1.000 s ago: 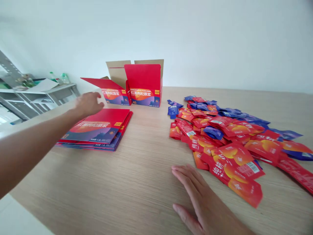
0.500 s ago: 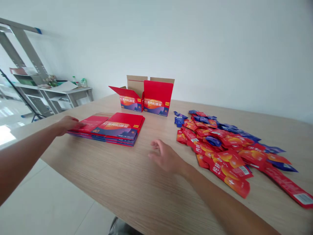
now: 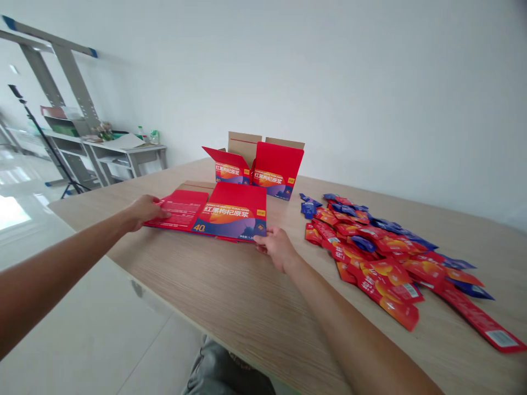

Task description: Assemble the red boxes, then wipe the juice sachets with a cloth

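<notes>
A flat, folded red carton (image 3: 230, 214) with orange and dark blue print and white lettering lies between my two hands. My left hand (image 3: 143, 213) grips its left edge, the thumb on the red panel. At its front right corner, my right hand (image 3: 278, 248) pinches the edge between thumb and fingers. A bit of red carton shows under its front edge, with the rest of what lies below hidden. Just behind stand two opened-up cartons (image 3: 276, 164) of the same print, flaps raised.
A heap of red and blue pouches (image 3: 370, 241) covers the right side of the wooden table (image 3: 230, 285). Against the wall at the far left are a grey desk (image 3: 127, 151) with things on it, a metal frame (image 3: 72, 77) and a black tripod (image 3: 49, 142).
My right hand has moved left and closed on the carton's corner. The top carton has shifted right and up, with my left hand on its left edge. The view has turned slightly left.
</notes>
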Tool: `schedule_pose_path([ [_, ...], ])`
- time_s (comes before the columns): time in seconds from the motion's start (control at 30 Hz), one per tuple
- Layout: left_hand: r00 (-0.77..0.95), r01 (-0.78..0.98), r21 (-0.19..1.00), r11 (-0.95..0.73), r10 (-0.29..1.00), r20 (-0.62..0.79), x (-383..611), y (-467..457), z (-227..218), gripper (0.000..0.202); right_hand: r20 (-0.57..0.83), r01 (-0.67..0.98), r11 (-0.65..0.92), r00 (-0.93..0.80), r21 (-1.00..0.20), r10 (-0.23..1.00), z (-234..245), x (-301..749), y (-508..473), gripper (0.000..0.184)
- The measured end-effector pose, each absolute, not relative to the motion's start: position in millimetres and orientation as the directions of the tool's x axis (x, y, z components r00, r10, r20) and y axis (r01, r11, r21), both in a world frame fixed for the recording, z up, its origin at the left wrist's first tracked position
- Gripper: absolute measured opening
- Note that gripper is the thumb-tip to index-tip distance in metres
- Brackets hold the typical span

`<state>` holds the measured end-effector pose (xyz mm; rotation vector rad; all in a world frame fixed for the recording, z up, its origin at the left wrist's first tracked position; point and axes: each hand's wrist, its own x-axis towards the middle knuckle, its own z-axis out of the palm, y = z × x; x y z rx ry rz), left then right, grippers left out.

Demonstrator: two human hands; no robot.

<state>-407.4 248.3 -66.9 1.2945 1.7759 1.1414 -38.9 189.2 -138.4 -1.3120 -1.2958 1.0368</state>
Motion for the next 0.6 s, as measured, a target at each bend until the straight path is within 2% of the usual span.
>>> schedule_pose_path([
  [0.03,-0.281,0.286,0.941,0.183,0.955,-0.101,-399,242,-65,0.062,0.022,0.131,0.015,0.057,-0.991,0.998,-136,-28,177,0.028],
  [0.1,-0.177,0.09,0.981,0.169,0.972,-0.152,-379,226,-63,0.061,-0.025,0.076,-0.027,0.02,-0.997,0.999,-133,-4,147,0.038],
  [0.17,-0.075,-0.015,0.998,0.065,0.995,-0.066,-356,206,-61,0.067,-0.001,0.057,0.0,-0.03,-0.998,1.0,-131,21,112,0.053],
  [0.23,-0.041,-0.039,0.999,-0.015,0.999,0.014,-327,185,-59,0.074,0.045,0.074,0.045,0.002,-0.996,0.999,-132,46,76,0.056],
  [0.3,0.006,-0.102,0.992,-0.068,0.998,0.069,-294,162,-58,0.07,0.102,0.108,0.095,0.061,-0.99,0.993,-137,68,42,0.059],
  [0.37,0.097,-0.208,0.977,-0.049,0.993,0.071,-260,141,-60,0.055,0.168,0.176,0.15,0.092,-0.973,0.981,-145,87,12,0.073],
  [0.43,0.199,-0.299,0.954,0.023,0.979,0.039,-228,121,-65,0.051,0.245,0.287,0.207,0.104,-0.935,0.964,-156,99,-13,0.094],
  [0.5,0.265,-0.297,0.951,0.088,0.964,-0.006,-202,107,-69,0.051,0.308,0.418,0.232,0.125,-0.879,0.943,-166,107,-34,0.109],
  [0.6,0.321,-0.222,0.964,0.145,0.945,-0.069,-180,95,-68,0.054,0.317,0.584,0.166,0.166,-0.795,0.934,-175,110,-61,0.112],
])
